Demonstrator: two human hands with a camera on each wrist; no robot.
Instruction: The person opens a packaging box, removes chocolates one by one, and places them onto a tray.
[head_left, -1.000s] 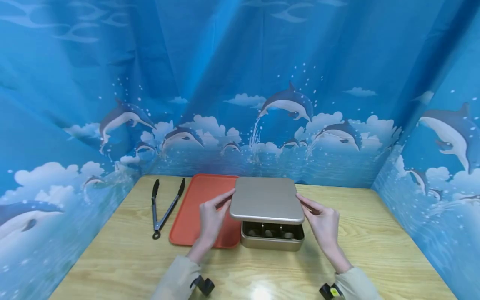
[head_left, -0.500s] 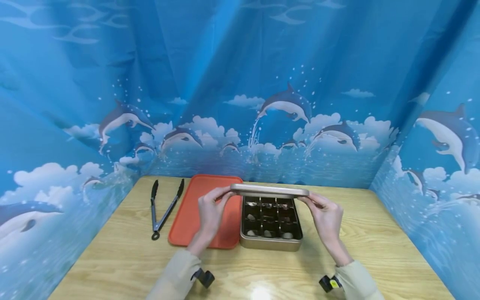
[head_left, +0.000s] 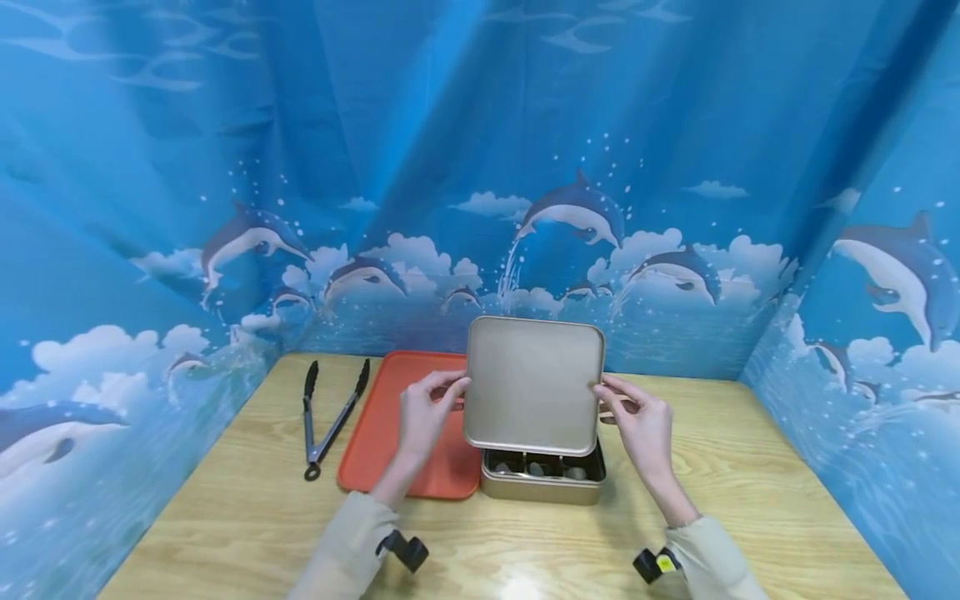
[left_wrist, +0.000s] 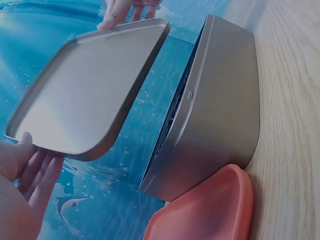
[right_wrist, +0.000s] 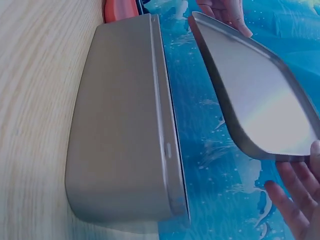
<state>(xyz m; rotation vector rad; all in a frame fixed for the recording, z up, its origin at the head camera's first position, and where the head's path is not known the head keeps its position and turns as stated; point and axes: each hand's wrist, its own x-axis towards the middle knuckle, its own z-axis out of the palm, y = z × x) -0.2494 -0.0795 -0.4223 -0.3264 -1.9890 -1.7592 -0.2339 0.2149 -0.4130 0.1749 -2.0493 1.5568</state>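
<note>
Extends left arm (head_left: pixel 343 542) and right arm (head_left: pixel 711 560), both pale-sleeved, forward and inward in near-mirror pose. Carries hands raised and well apart, at about equal height. Pinches with left hand (head_left: pixel 424 417), left thumb (left_wrist: pixel 25 144) on the near side, left fingers (left_wrist: pixel 46 185) behind. Pinches likewise with right hand (head_left: pixel 647 422). Shows right fingers (right_wrist: pixel 294 202) slightly spread, right thumb (right_wrist: pixel 315 159) partly cut off in the right wrist view.
</note>
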